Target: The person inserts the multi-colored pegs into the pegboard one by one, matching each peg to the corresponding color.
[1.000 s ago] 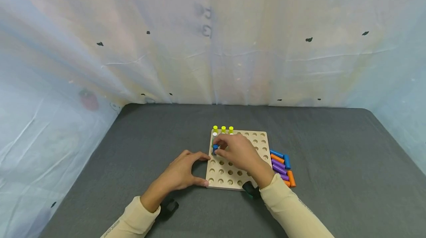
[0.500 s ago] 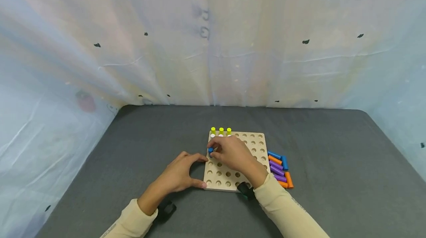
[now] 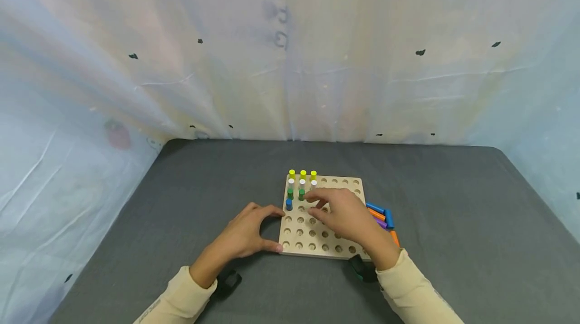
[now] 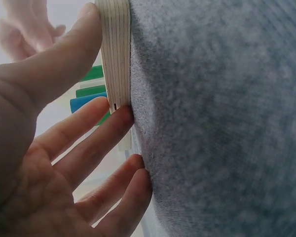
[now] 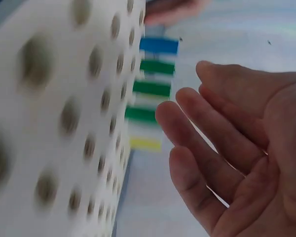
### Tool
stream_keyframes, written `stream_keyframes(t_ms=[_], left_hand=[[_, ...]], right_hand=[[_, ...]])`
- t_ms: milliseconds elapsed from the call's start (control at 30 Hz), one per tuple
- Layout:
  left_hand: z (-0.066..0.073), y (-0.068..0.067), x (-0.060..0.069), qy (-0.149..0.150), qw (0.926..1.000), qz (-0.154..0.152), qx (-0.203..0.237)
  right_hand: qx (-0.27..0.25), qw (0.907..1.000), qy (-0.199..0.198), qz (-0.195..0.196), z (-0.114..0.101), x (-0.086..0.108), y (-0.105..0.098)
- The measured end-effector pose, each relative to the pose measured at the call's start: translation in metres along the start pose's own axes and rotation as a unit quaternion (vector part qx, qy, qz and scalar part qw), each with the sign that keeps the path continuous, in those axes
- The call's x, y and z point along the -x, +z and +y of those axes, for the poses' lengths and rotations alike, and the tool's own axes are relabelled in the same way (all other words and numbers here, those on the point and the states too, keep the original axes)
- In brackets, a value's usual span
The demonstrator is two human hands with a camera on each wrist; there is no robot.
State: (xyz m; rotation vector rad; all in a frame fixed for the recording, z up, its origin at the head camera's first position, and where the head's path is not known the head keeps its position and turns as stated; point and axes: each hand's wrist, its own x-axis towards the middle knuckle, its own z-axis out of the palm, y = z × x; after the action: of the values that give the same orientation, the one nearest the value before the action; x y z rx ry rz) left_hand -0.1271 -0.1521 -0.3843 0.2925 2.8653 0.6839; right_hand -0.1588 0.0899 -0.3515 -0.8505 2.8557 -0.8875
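Note:
A wooden board (image 3: pixel 306 251) with rows of round holes lies on the dark table. Upright in its far left part stand yellow pegs (image 3: pixel 303 174), white pegs (image 3: pixel 302 183), green pegs (image 3: pixel 290 193) and one blue peg (image 3: pixel 289 204). The left hand (image 3: pixel 244 231) touches the board's left edge with thumb and fingertips; in the left wrist view its thumb and fingers (image 4: pixel 84 153) lie along the layered side (image 4: pixel 116 54). Over the board hovers the right hand (image 3: pixel 346 215), empty, its fingers loosely bent, beside the green pegs (image 5: pixel 155 66) in the right wrist view.
Loose blue pegs (image 3: pixel 389 218), orange pegs (image 3: pixel 394 238) and purple pegs (image 3: pixel 379 222) lie against the board's right side, partly hidden by the right forearm. A pale curtain (image 3: pixel 335 62) hangs behind the grey table (image 3: pixel 217 183).
The right hand has let go of the blue peg, which now stands in the left column below a green one, and has moved right. The left hand has stayed at the board's edge.

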Motion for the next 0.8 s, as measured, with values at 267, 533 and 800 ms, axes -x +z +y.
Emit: stream_keyframes(t_ms=[267,533,800], left_hand=[[0.002,-0.001,0.002,-0.005,1.0000,0.002,0.001],[0.003,0.004,0.002,0.002,1.0000,0.005,0.005],[0.003,0.002,0.003,-0.006,0.9999,0.002,0.009]], right_hand=[[0.040,0.9969,0.048,0.049,0.046,0.049,-0.034],[0.064,0.9891,0.127,0.038,0.080,0.081,-0.057],[0.073,0.9846,0.158,0.017,0.099,0.081,-0.055]])
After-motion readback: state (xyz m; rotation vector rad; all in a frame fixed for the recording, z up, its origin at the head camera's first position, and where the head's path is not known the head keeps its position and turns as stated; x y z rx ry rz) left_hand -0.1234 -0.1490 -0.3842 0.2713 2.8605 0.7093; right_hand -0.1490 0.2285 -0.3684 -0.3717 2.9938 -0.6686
